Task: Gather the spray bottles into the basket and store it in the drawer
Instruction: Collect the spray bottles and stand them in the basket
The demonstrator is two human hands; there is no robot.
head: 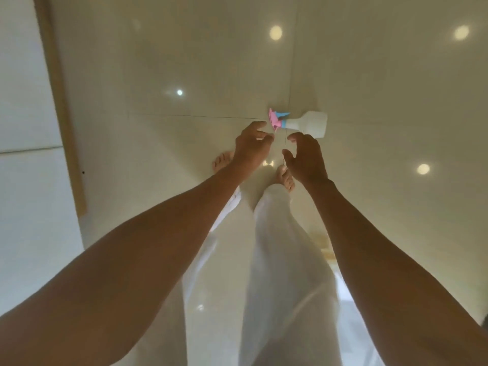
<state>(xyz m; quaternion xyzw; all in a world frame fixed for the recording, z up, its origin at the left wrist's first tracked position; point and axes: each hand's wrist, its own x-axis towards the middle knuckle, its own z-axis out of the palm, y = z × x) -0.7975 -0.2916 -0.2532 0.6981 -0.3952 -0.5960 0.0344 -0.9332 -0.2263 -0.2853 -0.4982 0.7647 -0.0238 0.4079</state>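
A white spray bottle [309,124] with a pink and blue trigger head lies on its side on the glossy floor, head pointing left. My left hand [252,145] hovers just left of and below the pink head, fingers loosely curled and apart, holding nothing. My right hand [306,157] is spread open just below the bottle's neck, not touching it. No basket or drawer is in view.
My bare feet [223,159] and white trousers [277,247] stand right under the hands. A white cabinet or wall [23,101] with a wooden edge strip [60,109] runs along the left. Shiny cream floor tiles [369,75] reflect ceiling lights.
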